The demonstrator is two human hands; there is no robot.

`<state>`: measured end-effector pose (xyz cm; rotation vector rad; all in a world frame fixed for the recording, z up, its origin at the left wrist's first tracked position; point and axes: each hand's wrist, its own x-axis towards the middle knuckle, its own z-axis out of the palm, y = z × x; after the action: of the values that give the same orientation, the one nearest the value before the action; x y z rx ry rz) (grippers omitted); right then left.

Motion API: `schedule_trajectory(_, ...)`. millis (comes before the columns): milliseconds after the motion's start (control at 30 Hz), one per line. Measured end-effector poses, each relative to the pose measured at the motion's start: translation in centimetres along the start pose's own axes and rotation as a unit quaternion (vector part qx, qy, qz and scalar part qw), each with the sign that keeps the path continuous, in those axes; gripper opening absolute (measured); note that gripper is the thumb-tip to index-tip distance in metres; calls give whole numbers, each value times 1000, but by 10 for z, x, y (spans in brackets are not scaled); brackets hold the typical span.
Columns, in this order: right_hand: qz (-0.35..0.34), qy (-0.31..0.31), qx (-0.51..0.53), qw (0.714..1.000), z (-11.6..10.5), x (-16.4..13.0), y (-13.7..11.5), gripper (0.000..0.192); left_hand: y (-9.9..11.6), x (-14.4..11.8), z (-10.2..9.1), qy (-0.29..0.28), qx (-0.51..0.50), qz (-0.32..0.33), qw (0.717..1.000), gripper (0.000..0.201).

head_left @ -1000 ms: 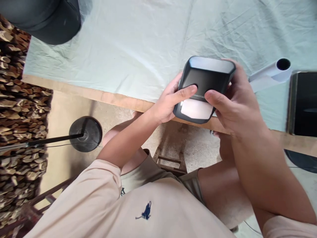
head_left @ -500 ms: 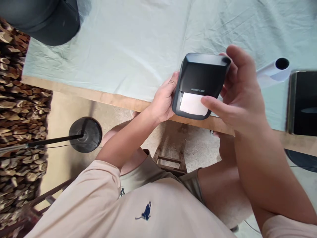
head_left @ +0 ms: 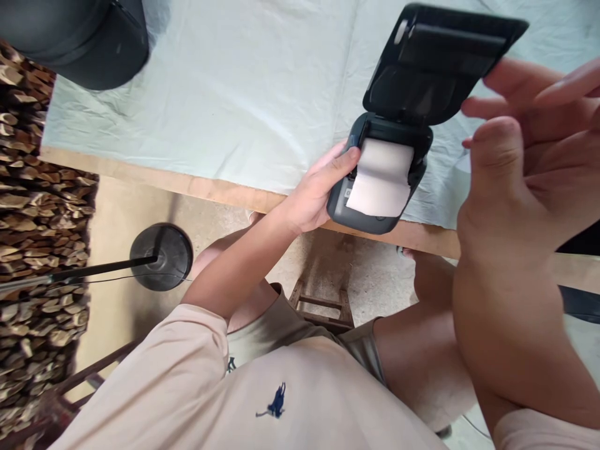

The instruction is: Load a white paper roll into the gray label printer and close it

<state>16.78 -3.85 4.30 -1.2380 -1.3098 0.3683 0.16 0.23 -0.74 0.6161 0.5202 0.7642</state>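
Two bare hands work at the near edge of the counter, above the person's beige shirt and bare knees. The left hand has its grip closed around the left side of a small dark printer, thumb lying along the top edge beside the paper bay. The printer sits right at the counter's wooden lip, its front end overhanging the edge a little. Its lid stands swung up and back, tilted away from the person, so the white paper roll inside lies exposed, with a short tongue of paper drawn forward over the front of the body. The right hand is raised just to the right of the lid, its grip wide, fingers spread and holding nothing; the fingertips are near the lid's right edge, though I cannot tell whether they touch it. Below the counter, a wooden stool shows between the knees, and a round black stand base rests on the floor to the left, beside stacked firewood. Farther off, a pale green cloth covers the counter, and a dark rounded object sits at its far left corner.
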Motion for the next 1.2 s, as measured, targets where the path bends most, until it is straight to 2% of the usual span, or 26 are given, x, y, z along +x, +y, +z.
schedule_trajectory(67, -32, 2, -44, 998, -2, 0, 0, 15, 0, -1, 1, 22, 10, 4, 1000, 21)
schedule_trajectory(133, -52, -62, -144, 986, -6, 1, 0, 13, 0, -2, 2, 26, 23, 6, 999, 24)
schedule_trajectory(200, -45, -165, -270, 948, -10, 1, 0, 15, 0, -3, 3, 5, 43, 3, 999, 28)
schedule_trajectory(267, -31, -241, -367, 898, -12, 2, 1, 23, 1, -5, 4, -14, 73, 0, 997, 31)
schedule_trajectory(300, -27, -261, -400, 878, -13, 2, 2, 28, 2, -6, 4, -16, 87, -2, 996, 32)
schedule_trajectory(367, -26, -283, -425, 859, -14, 2, 3, 37, 3, -7, 6, -13, 104, -3, 994, 32)
schedule_trajectory(433, -18, -288, -405, 867, -15, 2, 3, 43, 3, -8, 7, -8, 106, -5, 994, 32)
schedule_trajectory(500, 20, -270, -343, 900, -17, 3, -1, 46, 3, -7, 7, -8, 99, -10, 995, 30)
schedule_trajectory(567, 82, -234, -227, 942, -20, 8, -6, 44, 2, -5, 6, -6, 85, -3, 996, 27)
schedule_trajectory(633, 141, -162, -59, 975, -24, 14, -5, 35, 2, -2, 5, 6, 69, 4, 998, 26)
schedule_trajectory(700, 195, -94, 98, 971, -24, 21, 4, 32, 2, 0, 4, 24, 53, 4, 998, 28)
schedule_trajectory(767, 237, -51, 173, 954, -21, 23, 21, 33, 3, 1, 3, 34, 33, 5, 999, 34)
schedule_trajectory(867, 228, -5, 129, 965, -14, 16, 49, 33, 4, 2, 2, 24, 4, 15, 1000, 38)
schedule_trajectory(933, 204, -42, 37, 977, -11, 8, 60, 35, 3, 2, 1, 18, -8, 17, 1000, 38)
schedule_trajectory(1033, 149, -103, -95, 979, -8, 0, 66, 38, 3, 3, 0, 26, -21, 16, 999, 36)
schedule_trajectory(1200, 115, -146, -185, 965, -9, -4, 59, 41, 2, 4, 2, 53, -35, 9, 998, 35)
